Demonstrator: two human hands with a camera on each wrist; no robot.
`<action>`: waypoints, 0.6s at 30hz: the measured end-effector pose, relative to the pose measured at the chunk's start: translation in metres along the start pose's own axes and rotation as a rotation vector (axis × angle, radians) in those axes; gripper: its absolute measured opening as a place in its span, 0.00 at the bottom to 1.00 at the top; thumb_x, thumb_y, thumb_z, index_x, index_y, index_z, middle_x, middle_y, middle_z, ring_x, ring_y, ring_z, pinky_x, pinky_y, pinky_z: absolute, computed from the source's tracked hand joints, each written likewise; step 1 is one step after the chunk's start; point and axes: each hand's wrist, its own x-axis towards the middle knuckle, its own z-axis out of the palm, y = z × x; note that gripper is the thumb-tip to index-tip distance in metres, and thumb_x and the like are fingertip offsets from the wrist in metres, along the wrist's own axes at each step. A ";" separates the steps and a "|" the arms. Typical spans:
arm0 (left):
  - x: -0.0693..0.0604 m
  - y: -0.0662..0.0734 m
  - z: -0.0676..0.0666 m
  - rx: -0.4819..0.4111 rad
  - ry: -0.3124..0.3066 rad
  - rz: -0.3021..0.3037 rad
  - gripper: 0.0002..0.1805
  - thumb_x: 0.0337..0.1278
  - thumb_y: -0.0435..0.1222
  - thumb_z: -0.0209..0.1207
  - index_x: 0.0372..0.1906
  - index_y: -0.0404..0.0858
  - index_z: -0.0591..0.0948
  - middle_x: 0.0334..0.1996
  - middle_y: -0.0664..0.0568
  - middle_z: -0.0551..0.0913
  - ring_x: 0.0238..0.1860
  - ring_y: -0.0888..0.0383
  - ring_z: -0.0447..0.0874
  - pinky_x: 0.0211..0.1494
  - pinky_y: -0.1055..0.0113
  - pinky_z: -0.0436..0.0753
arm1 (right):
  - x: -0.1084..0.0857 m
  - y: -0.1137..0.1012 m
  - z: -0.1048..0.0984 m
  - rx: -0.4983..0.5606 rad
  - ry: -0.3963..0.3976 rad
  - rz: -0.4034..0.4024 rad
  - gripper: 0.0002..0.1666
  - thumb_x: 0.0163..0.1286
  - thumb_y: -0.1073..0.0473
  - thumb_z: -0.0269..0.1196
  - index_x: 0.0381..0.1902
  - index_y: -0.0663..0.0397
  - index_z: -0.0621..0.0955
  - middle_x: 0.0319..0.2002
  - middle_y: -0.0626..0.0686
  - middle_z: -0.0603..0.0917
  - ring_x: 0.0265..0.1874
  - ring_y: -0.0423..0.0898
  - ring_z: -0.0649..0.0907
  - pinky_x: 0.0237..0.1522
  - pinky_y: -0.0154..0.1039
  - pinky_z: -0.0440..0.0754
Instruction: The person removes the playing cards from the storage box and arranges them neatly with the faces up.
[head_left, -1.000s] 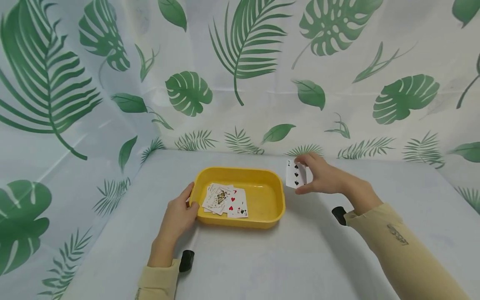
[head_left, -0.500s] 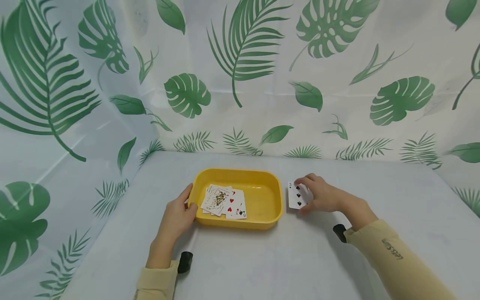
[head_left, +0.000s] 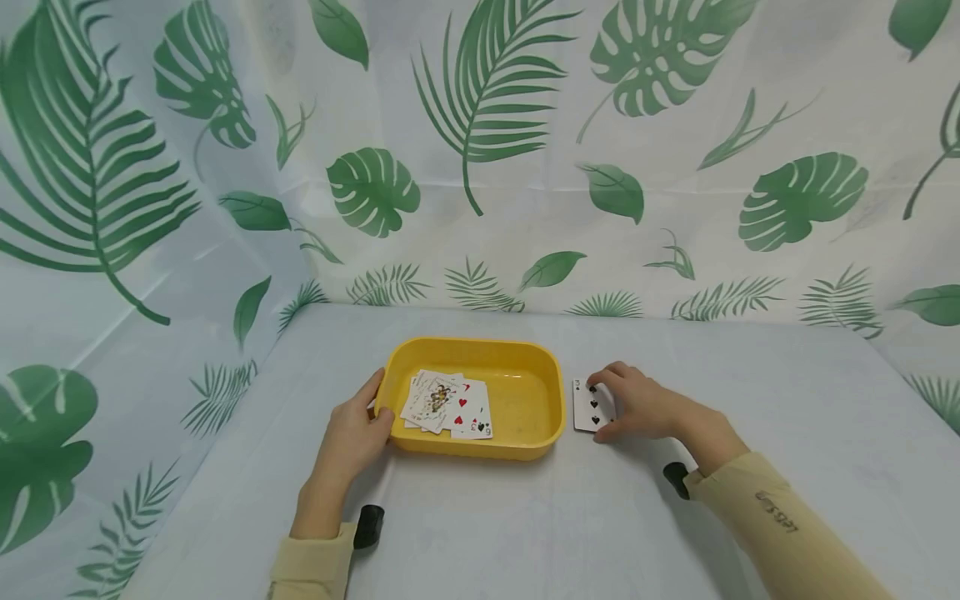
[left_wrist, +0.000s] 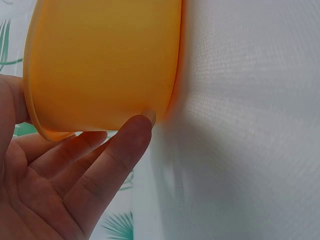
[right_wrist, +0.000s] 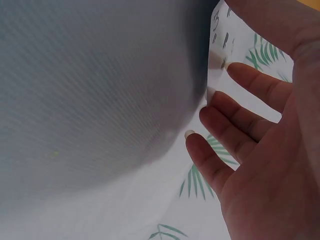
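My left hand (head_left: pixel 352 437) holds the left end of a yellow plastic tray (head_left: pixel 517 451), thumb at its near side. In the left wrist view, fingers (left_wrist: pixel 117 160) touch the tray's outer wall (left_wrist: pixel 105 65). Inside, toward the left, playing cards (head_left: pixel 474 408) lie face up in an overlapping pile, a joker-like picture card (head_left: pixel 433 402) among them. Right of the tray, my right hand (head_left: pixel 645 406) pinches a spade playing card (head_left: pixel 583 408) between thumb and fingertips, low at the table. The right wrist view shows this card (right_wrist: pixel 216 55) edge-on beside the fingers.
A white cloth (head_left: pixel 495 533) covers the table. Behind it and on the left hang white curtains (head_left: pixel 525 208) with green leaf prints. A black wrist device (head_left: pixel 369 527) sits by the left cuff and another black device (head_left: pixel 677 480) by the right.
My right hand has brought the spade card down and nearer to me, from above the table to its surface beside the tray. The left hand stays on the tray.
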 end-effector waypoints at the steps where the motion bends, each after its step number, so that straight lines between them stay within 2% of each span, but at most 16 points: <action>1: 0.000 0.000 0.000 -0.006 -0.002 -0.002 0.36 0.64 0.32 0.51 0.78 0.38 0.62 0.70 0.39 0.70 0.49 0.47 0.81 0.43 0.62 0.85 | 0.000 0.000 0.001 -0.002 -0.004 0.004 0.44 0.53 0.45 0.78 0.64 0.55 0.75 0.65 0.66 0.68 0.61 0.65 0.69 0.63 0.67 0.69; 18: -0.001 0.001 -0.001 -0.008 -0.011 -0.008 0.36 0.64 0.32 0.50 0.78 0.38 0.61 0.70 0.39 0.71 0.46 0.49 0.81 0.40 0.65 0.84 | -0.001 0.002 0.003 -0.009 -0.009 -0.001 0.45 0.55 0.45 0.77 0.65 0.59 0.73 0.66 0.67 0.67 0.62 0.65 0.68 0.64 0.66 0.68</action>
